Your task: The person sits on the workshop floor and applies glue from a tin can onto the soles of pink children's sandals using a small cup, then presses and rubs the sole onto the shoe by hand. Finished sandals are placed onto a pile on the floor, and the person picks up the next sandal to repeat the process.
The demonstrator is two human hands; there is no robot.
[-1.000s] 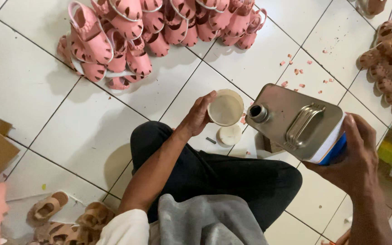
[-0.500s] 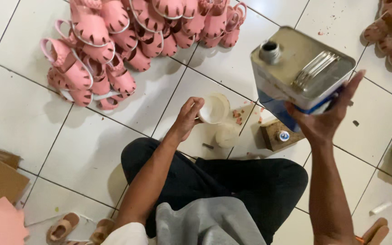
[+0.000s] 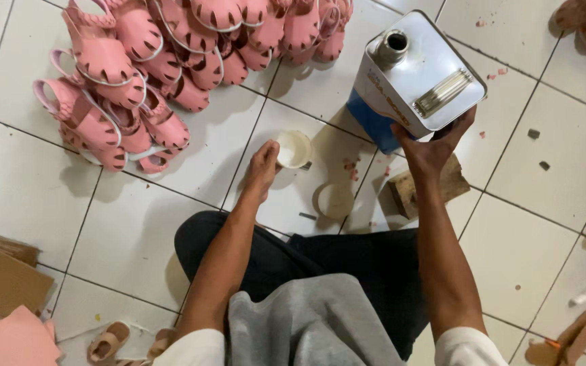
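I sit on a white tiled floor. My left hand [image 3: 262, 169] holds a small white cup [image 3: 294, 149] resting on the floor, fingers around its side. My right hand [image 3: 432, 146] grips the underside of a large rectangular metal can [image 3: 418, 74] with a blue side, a round open spout and a wire handle on top. The can is lifted above the floor to the right of the cup, its spout turned up and away from the cup. A round white lid [image 3: 335, 200] lies flat on the tiles just below the cup.
A heap of pink children's sandals [image 3: 171, 61] fills the upper left. A small wooden block [image 3: 418, 190] lies under my right wrist. Cardboard [image 3: 1, 278] and pink sheet material [image 3: 8, 342] are at lower left, tan sandals [image 3: 106, 342] by my knee, more at the right edge.
My right hand has carried the can leftward and higher in view, closer to the cup. My left hand stays on the cup.
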